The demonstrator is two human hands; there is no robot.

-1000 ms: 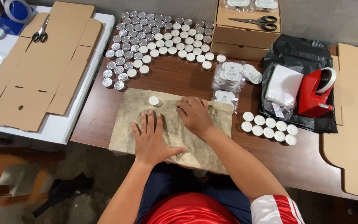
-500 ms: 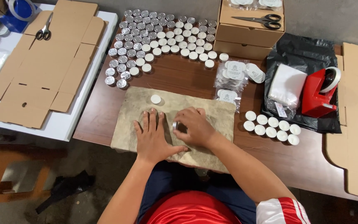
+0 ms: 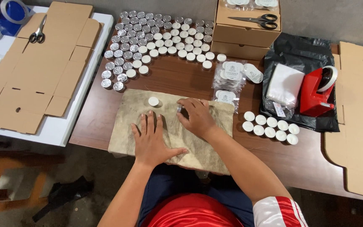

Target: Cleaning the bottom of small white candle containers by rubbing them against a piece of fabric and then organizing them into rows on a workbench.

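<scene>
Centrally, R hand (image 3: 196,117) on tealight (image 3: 180,109), beige cloth (image 3: 127,134).

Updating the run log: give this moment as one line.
left hand: flat on cloth | right hand: gripping small metal tealight cup | loose tealight: on cloth, untouched

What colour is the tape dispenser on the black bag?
Red, with a white roll: tape dispenser, clearest in the head view.

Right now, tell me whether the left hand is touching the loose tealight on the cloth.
Apart. The head view shows the left hand flat on the cloth, with bare cloth between its fingertips and the tealight.
</scene>
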